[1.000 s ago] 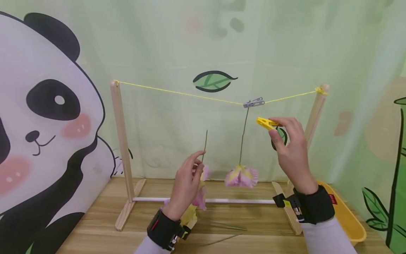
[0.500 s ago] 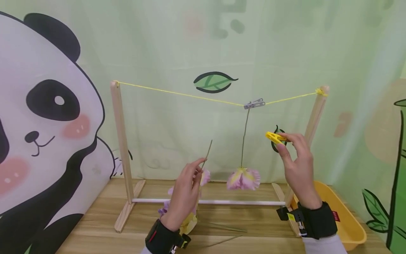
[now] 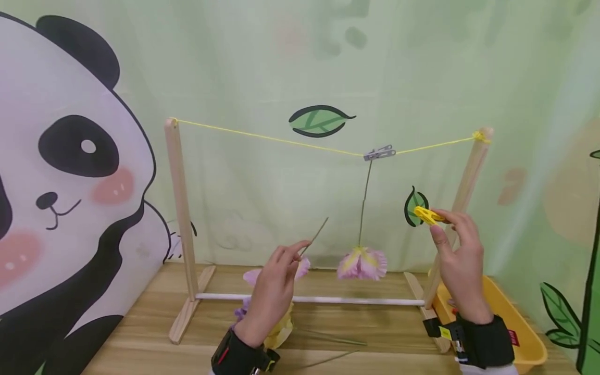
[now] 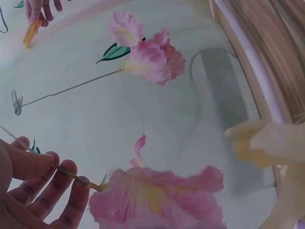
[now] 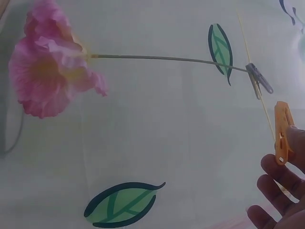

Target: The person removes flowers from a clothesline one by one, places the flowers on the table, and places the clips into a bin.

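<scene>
My left hand (image 3: 274,284) pinches the thin green stem (image 3: 316,234) of a pink artificial flower (image 4: 157,198); the bloom hangs below the fingers, mostly hidden behind the hand in the head view. A yellow clothespin (image 3: 427,215) is held between thumb and fingers of my right hand (image 3: 461,260), in front of the right post. Between the hands, a second pink flower (image 3: 362,264) hangs bloom down, its stem gripped by a grey clothespin (image 3: 379,153) on the yellow string (image 3: 267,138).
Two wooden posts (image 3: 180,208) hold the string, joined low by a white rod (image 3: 356,300). A yellow basket (image 3: 529,344) stands at the right. Loose stems (image 3: 333,338) and yellow petals (image 3: 281,330) lie near my left wrist on the wooden table (image 3: 140,323).
My right hand has moved down and to the right with the yellow clothespin. My left hand has lowered a little, and its flower stem now leans further right.
</scene>
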`<state>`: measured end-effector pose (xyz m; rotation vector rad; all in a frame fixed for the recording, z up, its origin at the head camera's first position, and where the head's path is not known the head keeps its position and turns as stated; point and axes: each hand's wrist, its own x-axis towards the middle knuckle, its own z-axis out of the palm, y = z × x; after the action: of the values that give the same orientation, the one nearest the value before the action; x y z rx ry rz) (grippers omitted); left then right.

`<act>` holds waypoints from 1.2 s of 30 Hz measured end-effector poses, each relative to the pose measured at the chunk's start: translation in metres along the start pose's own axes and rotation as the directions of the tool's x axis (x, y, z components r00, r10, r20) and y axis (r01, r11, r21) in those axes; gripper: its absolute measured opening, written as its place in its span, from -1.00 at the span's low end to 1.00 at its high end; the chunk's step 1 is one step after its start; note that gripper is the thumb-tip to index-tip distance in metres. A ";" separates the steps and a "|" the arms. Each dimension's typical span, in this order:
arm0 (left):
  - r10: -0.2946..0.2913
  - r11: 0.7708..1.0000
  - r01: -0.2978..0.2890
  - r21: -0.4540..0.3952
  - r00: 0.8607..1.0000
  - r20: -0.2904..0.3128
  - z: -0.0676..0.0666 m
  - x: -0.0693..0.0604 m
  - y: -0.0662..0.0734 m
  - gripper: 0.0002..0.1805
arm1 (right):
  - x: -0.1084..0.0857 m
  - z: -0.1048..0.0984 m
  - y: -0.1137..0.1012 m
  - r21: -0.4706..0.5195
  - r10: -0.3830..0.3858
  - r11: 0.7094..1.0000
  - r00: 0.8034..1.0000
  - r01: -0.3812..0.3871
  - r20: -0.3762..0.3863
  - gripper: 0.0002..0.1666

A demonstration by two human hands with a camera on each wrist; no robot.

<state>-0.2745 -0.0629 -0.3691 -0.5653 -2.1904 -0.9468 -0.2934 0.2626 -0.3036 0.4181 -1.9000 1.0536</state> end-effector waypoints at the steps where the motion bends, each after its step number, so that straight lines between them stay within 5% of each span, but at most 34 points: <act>1: 0.005 1.000 -0.005 0.011 1.000 0.006 -0.001 0.000 0.001 -0.47 | -0.001 -0.002 0.001 -0.002 0.005 1.000 1.000 -0.005 -0.003 -0.62; 7: 0.047 0.992 -0.055 0.111 0.997 0.068 -0.012 0.001 0.007 -0.51 | -0.005 -0.011 0.008 -0.041 0.046 0.998 0.999 -0.047 -0.025 -0.61; 11: 0.059 0.971 -0.105 0.213 0.976 0.212 -0.020 -0.001 0.011 -0.37 | -0.005 -0.019 0.013 -0.069 0.048 0.996 0.997 -0.052 -0.063 -0.61; 16: 0.054 0.947 -0.177 0.269 0.911 0.409 -0.031 -0.006 0.019 -0.18 | 0.000 -0.037 0.024 -0.085 0.052 0.994 0.990 -0.063 -0.133 -0.61; 21: 0.033 0.954 -0.180 0.239 0.857 0.515 -0.039 -0.013 0.025 -0.31 | 0.003 -0.058 0.042 -0.126 0.112 0.982 0.970 -0.141 -0.216 -0.60; 26: -0.066 0.961 -0.121 0.247 0.770 0.635 -0.042 -0.018 0.030 -0.41 | 0.001 -0.073 0.067 -0.166 0.264 0.936 0.931 -0.311 -0.254 -0.57; 28: -0.112 0.957 -0.105 0.272 0.730 0.674 -0.041 -0.019 0.031 -0.46 | -0.001 -0.076 0.077 -0.205 0.341 0.899 0.912 -0.388 -0.228 -0.55; 30: -0.135 0.948 -0.112 0.298 0.704 0.697 -0.039 -0.020 0.030 -0.49 | -0.002 -0.079 0.086 -0.269 0.412 0.856 0.897 -0.441 -0.158 -0.52; 32: -0.139 0.946 -0.117 0.302 0.695 0.705 -0.035 -0.022 0.028 -0.50 | -0.004 -0.082 0.095 -0.345 0.465 0.822 0.884 -0.453 -0.053 -0.50; 36: -0.129 0.946 -0.125 0.299 0.701 0.701 -0.028 -0.026 0.022 -0.49 | -0.009 -0.084 0.118 -0.445 0.472 0.813 0.872 -0.375 0.127 -0.52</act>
<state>-0.2320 -0.0725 -0.3633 -0.8725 -2.9637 -0.3359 -0.3182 0.3980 -0.3505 -0.1503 -2.4322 0.8707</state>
